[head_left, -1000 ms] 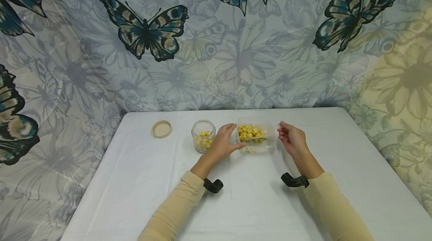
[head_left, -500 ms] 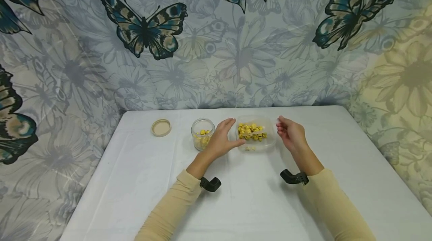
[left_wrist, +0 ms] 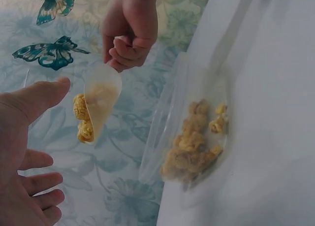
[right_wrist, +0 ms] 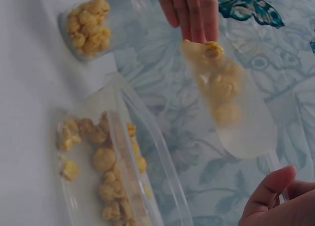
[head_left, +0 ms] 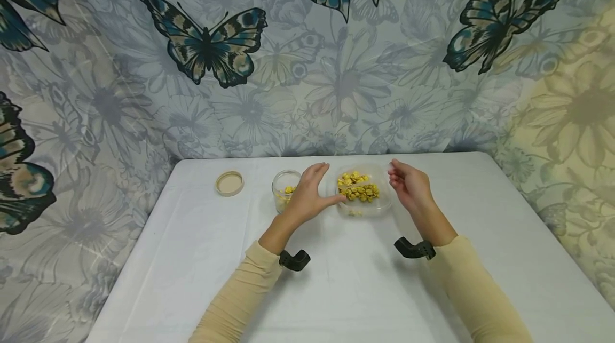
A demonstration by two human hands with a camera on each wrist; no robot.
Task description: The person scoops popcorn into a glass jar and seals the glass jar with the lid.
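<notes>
My right hand (head_left: 412, 185) pinches the thin handle of a translucent white scoop (right_wrist: 248, 132), which bears several pieces of yellow popcorn (right_wrist: 226, 88). The scoop hangs above a clear plastic container (head_left: 383, 208) with more popcorn (head_left: 366, 192) on its bottom. Left of the container, my left hand (head_left: 307, 200) is spread, thumb apart from the fingers, and holds nothing. In the left wrist view its thumb points toward the scoop's mouth (left_wrist: 101, 100). Partly behind the left hand stands a glass jar (head_left: 278, 189), with popcorn inside.
A round beige-rimmed lid (head_left: 229, 183) lies on the white-covered table (head_left: 192, 257), left of the jar. Behind the table's far edge hangs a butterfly-patterned cloth (head_left: 346, 87). Each wrist wears a black camera mount (head_left: 294, 261).
The right hand has moved slightly up and left with the loaded scoop. My left hand has shifted a little left, away from the container and further over the jar in the head view.
</notes>
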